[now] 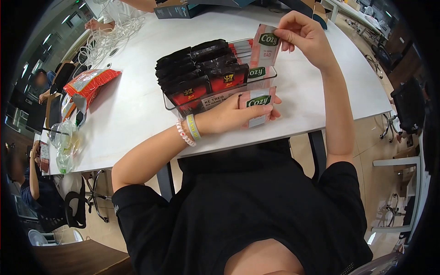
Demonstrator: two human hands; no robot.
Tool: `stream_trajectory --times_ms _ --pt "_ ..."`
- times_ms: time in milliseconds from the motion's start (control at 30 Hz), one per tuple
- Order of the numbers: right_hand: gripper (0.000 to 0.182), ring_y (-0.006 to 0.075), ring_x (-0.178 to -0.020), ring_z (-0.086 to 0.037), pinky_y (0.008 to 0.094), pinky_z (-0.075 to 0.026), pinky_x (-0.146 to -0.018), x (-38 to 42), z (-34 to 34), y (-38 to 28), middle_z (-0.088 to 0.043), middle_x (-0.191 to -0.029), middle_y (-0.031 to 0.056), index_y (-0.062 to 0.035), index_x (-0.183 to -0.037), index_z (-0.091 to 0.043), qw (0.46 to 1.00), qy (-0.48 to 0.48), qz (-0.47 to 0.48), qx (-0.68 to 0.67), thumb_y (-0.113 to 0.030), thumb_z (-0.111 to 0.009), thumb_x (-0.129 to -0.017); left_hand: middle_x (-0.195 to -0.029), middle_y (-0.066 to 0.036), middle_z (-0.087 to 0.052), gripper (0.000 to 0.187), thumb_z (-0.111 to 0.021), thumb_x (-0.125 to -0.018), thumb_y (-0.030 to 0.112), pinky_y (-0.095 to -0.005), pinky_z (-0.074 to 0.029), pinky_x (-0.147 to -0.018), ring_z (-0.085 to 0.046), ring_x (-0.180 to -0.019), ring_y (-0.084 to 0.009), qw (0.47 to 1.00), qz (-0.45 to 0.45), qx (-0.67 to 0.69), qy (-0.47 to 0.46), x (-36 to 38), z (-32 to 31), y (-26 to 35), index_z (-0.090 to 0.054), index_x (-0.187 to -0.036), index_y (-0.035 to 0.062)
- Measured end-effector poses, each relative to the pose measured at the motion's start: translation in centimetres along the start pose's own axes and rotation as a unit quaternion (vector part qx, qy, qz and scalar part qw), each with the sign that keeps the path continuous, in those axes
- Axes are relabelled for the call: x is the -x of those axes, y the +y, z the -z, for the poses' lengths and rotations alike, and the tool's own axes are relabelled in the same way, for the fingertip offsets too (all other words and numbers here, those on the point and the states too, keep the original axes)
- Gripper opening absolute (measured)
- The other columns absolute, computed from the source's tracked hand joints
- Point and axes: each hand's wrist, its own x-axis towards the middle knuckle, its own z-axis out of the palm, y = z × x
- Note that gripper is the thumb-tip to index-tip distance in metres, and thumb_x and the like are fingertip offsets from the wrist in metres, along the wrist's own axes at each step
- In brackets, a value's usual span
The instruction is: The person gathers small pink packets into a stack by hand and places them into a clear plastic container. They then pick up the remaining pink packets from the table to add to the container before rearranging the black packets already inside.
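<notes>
My right hand pinches the upper edge of a pink-and-white Cozy tea sachet upright over the right end of a clear rack. Another Cozy sachet stands in that end, partly covered by the raised one. In front of the rack, my left hand is closed round more Cozy tea sachets, its thumb across the front one. Rows of black-and-red G7 coffee sachets fill the rack's left and middle. Behind the raised sachet, red-and-silver sticks lie in the rack.
White cables lie tangled at the table's far left, near another person's hand. A red bag and a clear plastic cup stand along the left edge. Dark boxes sit at the back. Another person sits at left.
</notes>
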Motion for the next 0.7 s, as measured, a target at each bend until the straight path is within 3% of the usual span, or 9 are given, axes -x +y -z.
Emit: stream_trajectory --times_ms 267,367,567,700 --pt "0.012 0.0055 -0.066 -0.060 0.0201 -0.049 -0.059 0.1 -1.9 -0.4 -0.065 -0.074 0.0009 -0.0030 -0.084 -0.059 0.999 0.032 0.008 0.007 -0.013 -0.067 -0.085 -0.103 -0.001 -0.064 0.040 -0.052 -0.094 0.037 -0.0190 -0.043 -0.059 -0.055 -0.094 -0.0034 0.999 0.035 -0.006 0.001 0.3 0.0 0.7 -0.052 -0.122 0.0089" --pt "0.013 0.0058 -0.067 -0.060 0.0204 -0.049 -0.060 0.0 -2.0 0.2 -0.066 -0.076 0.0026 -0.0020 -0.086 -0.061 0.996 0.075 0.015 0.041 -0.013 -0.068 -0.083 -0.103 0.000 -0.064 0.039 -0.052 -0.094 0.037 -0.0188 -0.042 -0.059 -0.055 -0.093 -0.0028 0.999 0.040 -0.009 0.001 0.3 0.0 0.8 -0.053 -0.122 0.0091" --pt "0.018 0.0040 -0.069 -0.060 0.0179 -0.048 -0.060 0.1 -2.9 -0.3 -0.063 -0.078 0.0024 0.0015 -0.091 -0.062 0.986 0.067 0.055 0.142 -0.007 -0.072 -0.079 -0.104 0.001 -0.064 0.040 -0.052 -0.094 0.037 -0.0185 -0.042 -0.060 -0.053 -0.092 -0.0019 0.999 0.040 -0.009 -0.001 0.3 0.0 0.8 -0.053 -0.122 0.0092" --pt "0.013 0.0041 -0.068 -0.059 0.0170 -0.046 -0.058 0.3 -3.8 -0.6 -0.064 -0.075 0.0025 0.0010 -0.086 -0.065 0.994 0.054 0.018 0.088 -0.006 -0.072 -0.078 -0.104 0.001 -0.064 0.040 -0.052 -0.094 0.037 -0.0182 -0.041 -0.060 -0.053 -0.091 -0.0015 0.999 0.042 -0.011 -0.003 0.3 0.0 0.8 -0.053 -0.123 0.0096"
